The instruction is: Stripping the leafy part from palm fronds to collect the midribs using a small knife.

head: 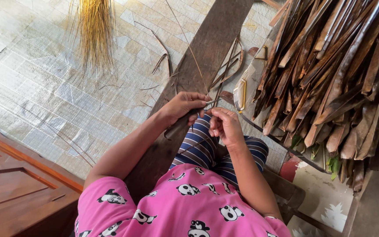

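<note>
Mid-strip: left hand (pixel 182 105) and right hand (pixel 224 126) both pinched shut on thin brown leaf strip (pixel 218 94); big dried-leaf pile (pixel 334 70) untouched, yellow fibre bundle (pixel 94 30) done.

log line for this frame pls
left hand: pinching thin leaf strip | right hand: on same strip | under: dark plank
</note>
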